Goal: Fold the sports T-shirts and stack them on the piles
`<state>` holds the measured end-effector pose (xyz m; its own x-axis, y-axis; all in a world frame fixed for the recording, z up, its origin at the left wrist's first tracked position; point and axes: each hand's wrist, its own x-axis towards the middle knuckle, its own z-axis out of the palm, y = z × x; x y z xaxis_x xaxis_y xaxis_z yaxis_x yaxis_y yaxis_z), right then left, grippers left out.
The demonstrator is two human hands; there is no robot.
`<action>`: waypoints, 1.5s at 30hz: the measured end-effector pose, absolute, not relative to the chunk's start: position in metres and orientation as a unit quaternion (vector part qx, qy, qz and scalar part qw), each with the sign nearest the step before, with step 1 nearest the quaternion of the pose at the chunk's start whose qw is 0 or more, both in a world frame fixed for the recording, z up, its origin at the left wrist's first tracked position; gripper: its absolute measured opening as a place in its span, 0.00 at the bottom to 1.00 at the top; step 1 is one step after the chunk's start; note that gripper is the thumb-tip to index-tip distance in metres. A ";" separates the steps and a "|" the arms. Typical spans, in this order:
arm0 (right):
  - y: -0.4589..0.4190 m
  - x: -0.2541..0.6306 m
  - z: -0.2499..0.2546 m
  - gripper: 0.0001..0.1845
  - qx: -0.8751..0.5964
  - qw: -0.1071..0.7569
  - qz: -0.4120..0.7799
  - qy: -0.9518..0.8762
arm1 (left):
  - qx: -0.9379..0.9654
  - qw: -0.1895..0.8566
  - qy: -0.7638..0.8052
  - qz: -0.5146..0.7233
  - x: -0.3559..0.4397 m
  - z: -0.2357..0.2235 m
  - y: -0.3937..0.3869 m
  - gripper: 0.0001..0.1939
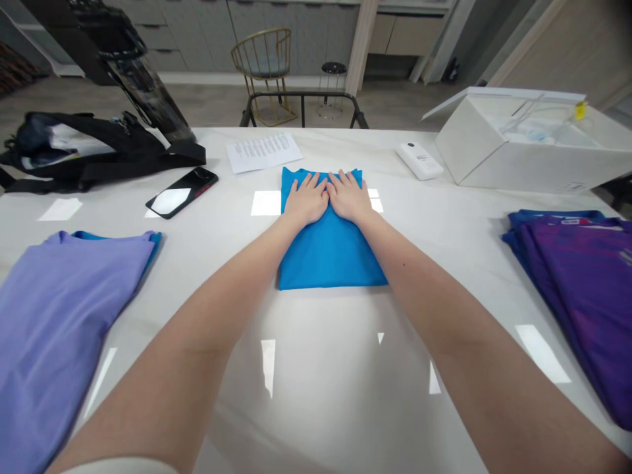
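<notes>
A blue garment [333, 260], folded into a compact block, lies flat on the white table [316, 368] in front of me. My left hand [309, 199] rests palm down on its upper part, fingers spread. Beside it my right hand [348, 197] lies flat on the same cloth, its fingers also apart and the two thumbs close together. Neither hand grips anything. A lavender shirt [64, 296] is laid out at the left, with a blue one partly showing under it. At the right edge sits a stack with a purple shirt [582, 283] on top.
Beyond the garment are a printed sheet [264, 153], a black phone [182, 192] and a white device [419, 161]. A black bag [99, 151] and a clear bottle [148, 85] stand at the back left. An open white box [533, 158] is at the back right, and a chair [264, 59] beyond.
</notes>
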<state>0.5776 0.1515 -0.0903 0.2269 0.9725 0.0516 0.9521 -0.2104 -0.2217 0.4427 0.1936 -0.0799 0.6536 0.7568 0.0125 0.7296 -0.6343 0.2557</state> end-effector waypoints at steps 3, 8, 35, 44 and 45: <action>0.147 0.587 -0.088 0.36 -0.798 0.085 0.077 -0.592 | 0.883 0.130 0.448 0.053 0.437 -0.078 0.198 0.34; 0.132 0.601 -0.084 0.40 -0.829 0.084 0.082 -0.547 | 0.826 0.154 0.538 0.074 0.419 -0.077 0.208 0.35; 0.023 0.530 -0.076 0.32 -0.763 0.104 -0.021 -0.637 | 0.925 0.022 0.356 0.130 0.385 -0.080 0.096 0.25; 0.006 0.521 -0.081 0.30 -0.746 0.111 -0.004 -0.657 | 0.922 0.056 0.364 0.122 0.380 -0.087 0.067 0.29; 0.003 0.520 -0.081 0.31 -0.747 0.105 0.006 -0.656 | 0.917 0.060 0.376 0.120 0.378 -0.088 0.063 0.29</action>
